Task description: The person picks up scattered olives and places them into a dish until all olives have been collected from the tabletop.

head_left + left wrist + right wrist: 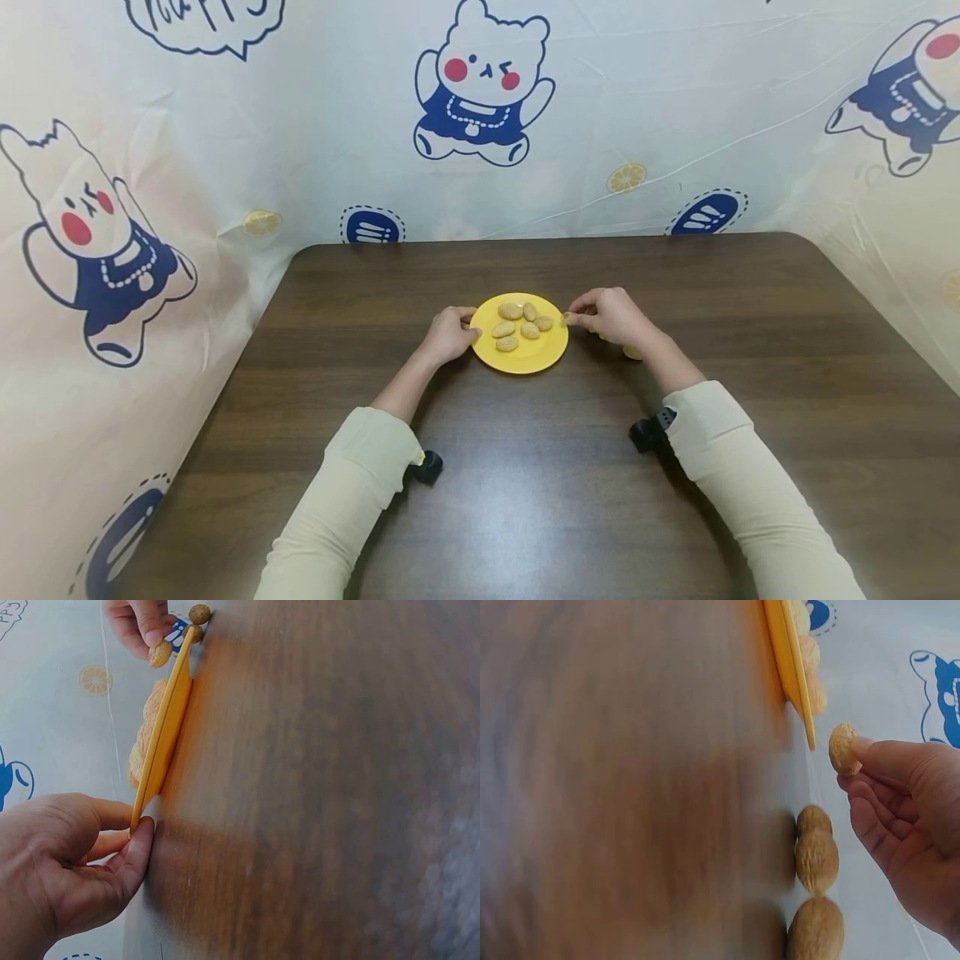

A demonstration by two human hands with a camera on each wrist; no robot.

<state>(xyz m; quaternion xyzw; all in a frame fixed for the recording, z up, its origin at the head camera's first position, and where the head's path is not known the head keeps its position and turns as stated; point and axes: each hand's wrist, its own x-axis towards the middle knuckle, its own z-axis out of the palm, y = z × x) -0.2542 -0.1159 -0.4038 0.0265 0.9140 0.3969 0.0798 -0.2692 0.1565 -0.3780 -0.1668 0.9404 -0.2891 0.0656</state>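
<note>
A round yellow plate (528, 358) holds several tan, oval nuts in their shells (510, 311). My left hand (450, 335) pinches the plate's left rim between thumb and fingers; the left wrist view shows the rim edge-on between them. At the opposite side, my right hand (617, 317) holds a single nut (844, 750) between thumb and fingertips. That nut has a wrinkled shell and is just off the plate's right rim, above the tabletop. Beneath the right hand, more nuts (817, 859) lie in a row on the table, mostly hidden from the head view.
The brown wooden table (510, 483) has a straight far edge with rounded corners. Behind it and at both sides hangs a pale cloth (315, 125) printed with cartoon bears. Black wrist cameras (648, 432) sit by both light sleeves (750, 492).
</note>
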